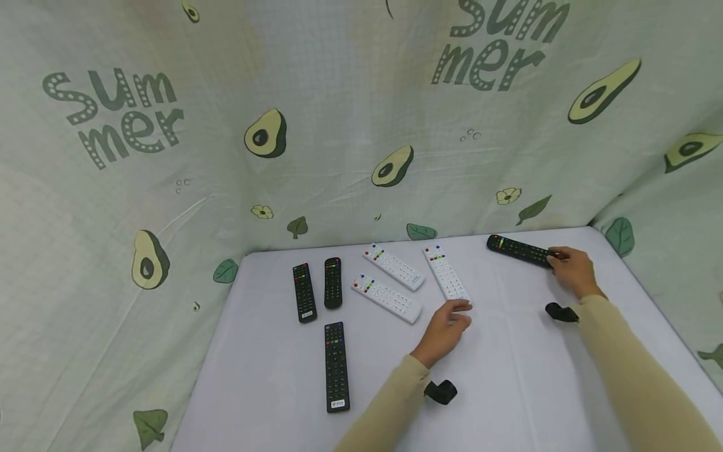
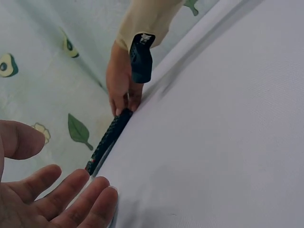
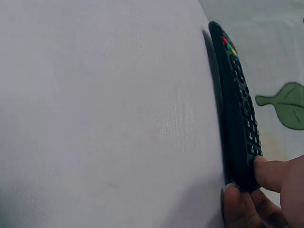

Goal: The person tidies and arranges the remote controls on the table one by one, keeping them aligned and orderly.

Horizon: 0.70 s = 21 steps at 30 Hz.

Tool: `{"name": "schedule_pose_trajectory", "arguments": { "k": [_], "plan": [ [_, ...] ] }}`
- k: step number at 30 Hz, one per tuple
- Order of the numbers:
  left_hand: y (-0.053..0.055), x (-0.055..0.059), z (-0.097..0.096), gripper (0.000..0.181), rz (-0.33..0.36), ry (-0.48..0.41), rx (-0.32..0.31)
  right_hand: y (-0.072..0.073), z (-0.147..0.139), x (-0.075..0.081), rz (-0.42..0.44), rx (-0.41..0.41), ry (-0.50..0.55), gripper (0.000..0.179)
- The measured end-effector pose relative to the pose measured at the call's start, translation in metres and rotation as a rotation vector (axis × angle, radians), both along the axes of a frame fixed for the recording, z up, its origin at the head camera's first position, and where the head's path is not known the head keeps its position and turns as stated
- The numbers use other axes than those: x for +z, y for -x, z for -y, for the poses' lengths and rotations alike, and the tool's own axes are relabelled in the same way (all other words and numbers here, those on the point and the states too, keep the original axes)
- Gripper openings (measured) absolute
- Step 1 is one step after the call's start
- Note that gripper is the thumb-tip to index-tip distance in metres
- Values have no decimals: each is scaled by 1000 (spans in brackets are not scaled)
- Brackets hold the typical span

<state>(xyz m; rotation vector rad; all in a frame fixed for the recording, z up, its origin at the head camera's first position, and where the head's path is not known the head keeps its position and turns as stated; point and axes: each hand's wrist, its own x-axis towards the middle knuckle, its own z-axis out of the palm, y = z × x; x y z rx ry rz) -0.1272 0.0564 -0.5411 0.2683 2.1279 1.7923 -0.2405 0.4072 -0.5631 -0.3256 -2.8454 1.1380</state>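
**A one-ended grip, close to the edge**

From where I stand, the worry sits toward the right of the head view. There the right hand [image 1: 573, 271] pinches a black remote [image 1: 521, 250] by its near end, thumb above and fingers below. The remote lies close to the back edge of the tabletop [image 1: 508, 376], by the printed cloth [image 1: 333, 75]. With the grip at one end only, I'd say the long free part could dip or swing, and a slip there might send it over that edge. Whether its far end is resting or raised, I can't tell.

Right of centre, the left hand [image 1: 446, 331] has loose, parted fingers, grasping nothing. They lie at the lower end of a white remote [image 1: 445, 271]; whether they touch it isn't clear. A careless sweep leftward could shove it into the other white remotes [image 1: 386, 298]. The left sleeve [image 1: 390, 408] reaches near the long black remote [image 1: 337, 367] at bottom centre, so a dropped forearm might nudge that askew.
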Motion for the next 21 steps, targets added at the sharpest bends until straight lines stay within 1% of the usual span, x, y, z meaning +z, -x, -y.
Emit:
{"name": "schedule_pose_trajectory", "arguments": {
  "k": [5, 9, 13, 17, 21],
  "plan": [
    [3, 3, -7, 42, 27, -20, -9, -2, -4, 3, 35, 27, 17, 45],
    [7, 6, -13, 44, 32, -54, -15, -6, -9, 5, 37, 87, 55, 45],
    [9, 9, -20, 47, 53, -80, -31, -8, -14, 6, 71, 125, 93, 46],
    [13, 12, -30, 49, 97, -92, -36, -10, -17, 8, 127, 151, 128, 48],
    [17, 15, -40, 50, 155, -151, -13, -14, -18, 11, 179, 182, 126, 51]
  ]
}}
